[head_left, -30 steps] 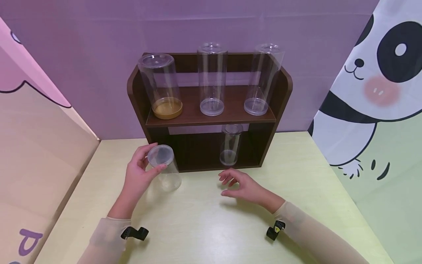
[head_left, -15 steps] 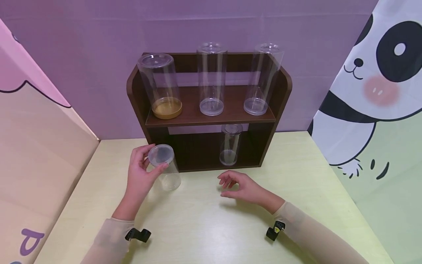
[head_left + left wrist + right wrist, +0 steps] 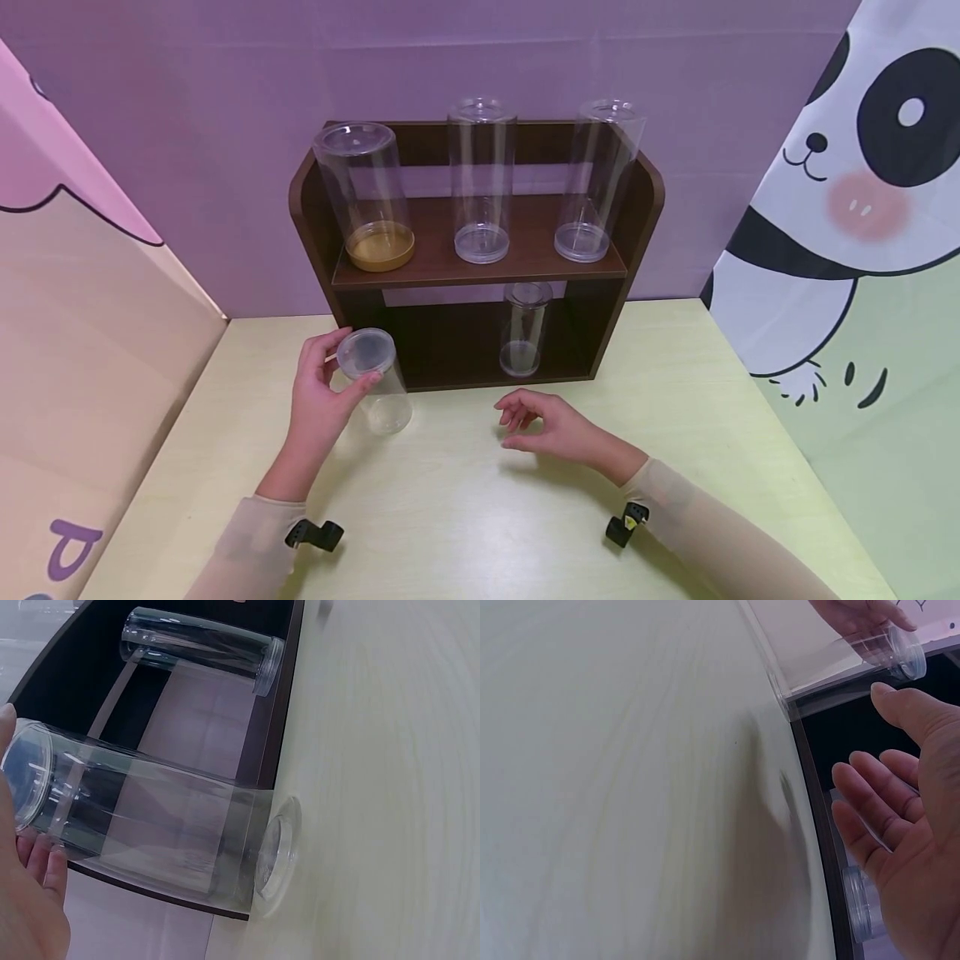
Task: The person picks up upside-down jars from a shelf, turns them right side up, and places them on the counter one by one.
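Observation:
A clear plastic jar (image 3: pixel 388 390) with a frosted-looking top stands upright on the table, in front of the shelf's left end. My left hand (image 3: pixel 318 400) holds it near the top, thumb on the near side and fingers behind. The left wrist view shows the same jar (image 3: pixel 165 817), its bottom end by the tabletop. My right hand (image 3: pixel 551 427) hovers over the table at the right, fingers loosely bent and holding nothing. Nearest to it is a narrow clear jar (image 3: pixel 525 327) on the lower shelf. The right wrist view shows the right palm (image 3: pixel 922 877) free.
A dark brown two-tier shelf (image 3: pixel 480 279) stands at the back of the pale table (image 3: pixel 465 517). On its upper tier are a wide jar (image 3: pixel 362 179) with a gold-coloured base and two tall clear jars, one in the middle (image 3: pixel 483 179) and one at the right (image 3: pixel 603 179).
My left wrist has shifted slightly right while the hand stays on the jar. The right hand has drawn back a little from the shelf. The jars have stayed in place.

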`<state>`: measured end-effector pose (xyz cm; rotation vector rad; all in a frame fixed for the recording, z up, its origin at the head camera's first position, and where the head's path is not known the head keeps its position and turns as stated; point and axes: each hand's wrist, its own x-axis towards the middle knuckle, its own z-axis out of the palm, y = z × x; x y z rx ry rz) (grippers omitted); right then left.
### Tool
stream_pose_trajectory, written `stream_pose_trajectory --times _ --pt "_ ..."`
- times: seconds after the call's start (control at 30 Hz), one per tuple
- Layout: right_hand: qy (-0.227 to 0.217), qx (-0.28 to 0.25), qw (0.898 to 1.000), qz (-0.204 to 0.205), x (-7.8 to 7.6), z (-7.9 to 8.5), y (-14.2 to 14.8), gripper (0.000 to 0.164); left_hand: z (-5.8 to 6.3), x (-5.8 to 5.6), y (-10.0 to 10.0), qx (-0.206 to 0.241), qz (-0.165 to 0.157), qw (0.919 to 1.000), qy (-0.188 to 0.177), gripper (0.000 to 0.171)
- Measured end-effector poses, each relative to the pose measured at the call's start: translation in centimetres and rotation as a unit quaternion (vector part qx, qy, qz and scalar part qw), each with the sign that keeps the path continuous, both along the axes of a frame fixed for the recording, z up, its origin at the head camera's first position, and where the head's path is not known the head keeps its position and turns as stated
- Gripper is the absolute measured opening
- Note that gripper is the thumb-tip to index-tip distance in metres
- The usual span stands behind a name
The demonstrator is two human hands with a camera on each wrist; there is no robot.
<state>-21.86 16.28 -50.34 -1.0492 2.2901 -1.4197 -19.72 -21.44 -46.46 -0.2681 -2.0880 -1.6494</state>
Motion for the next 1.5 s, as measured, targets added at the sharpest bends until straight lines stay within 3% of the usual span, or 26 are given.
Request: stream_pose_trajectory --times 0.13,0.27,0.43,0.63,0.93,1.1,1.5 --pt "-0.006 0.012 1.000 -0.001 0.1 0.3 0.0 0.050 0.0 0.1 -0.1 0.001 0.000 1.0000 0.002 0.073" --pt "-0.006 0.013 1.000 0.001 0.2 0.4 0.1 0.049 0.6 -0.1 -0.3 0.023 -0.005 0.9991 0.035 0.064" --pt "0.006 0.007 1.000 0.005 0.1 0.3 0.1 0.048 2.9 -0.6 -0.5 0.055 0.004 0.9951 0.082 0.051" --pt "0.004 0.009 1.000 0.003 0.0 0.2 0.2 0.048 6.1 -1.7 -0.6 0.063 0.037 0.9920 0.103 0.048" --pt "-0.002 0.013 1.000 0.001 0.2 0.2 0.3 0.044 9.0 -3.5 -0.8 0.064 0.063 0.9881 0.125 0.053" --pt "-0.008 0.016 1.000 -0.001 0.2 0.2 0.4 0.043 9.6 -3.8 -0.6 0.077 0.071 0.9875 0.118 0.054" --pt "-0.020 0.015 1.000 -0.002 0.0 -0.1 0.6 0.039 9.7 -4.7 -0.1 0.070 0.107 0.9852 0.113 0.044"
